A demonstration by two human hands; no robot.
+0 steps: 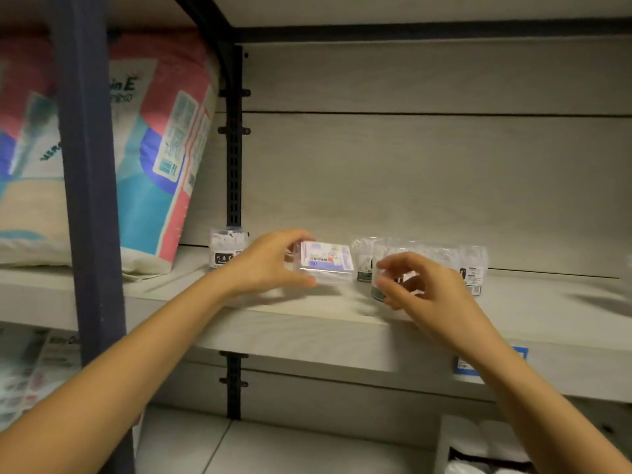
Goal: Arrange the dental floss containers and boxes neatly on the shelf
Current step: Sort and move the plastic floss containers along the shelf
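Gripping with thumb below and curled fingers above, the left hand [270,265] is holding a flat clear plastic box with a white and blue label [326,263] by its left end. The box is tilting its label toward the viewer and seems to be hovering just above the middle of the pale wood-grain shelf [307,336]. It is sitting between a small round clear tub with a dark label [227,249], which is standing at the shelf's back by the black slotted upright [234,148], and a row of clear plastic tubs of white floss picks [427,251] toward the right. The right hand [420,285] is curling thumb and fingertips round a clear tub with a green-edged label [378,294] in front of that row, nearing the shelf's front edge, though blur is softening the contact. Held at one end only, the smooth box is likely at risk of pivoting or slipping out of the fingers. The light tubs are crowding together, so a brushing knuckle could be toppling several, and the front tub could be going over the front edge.
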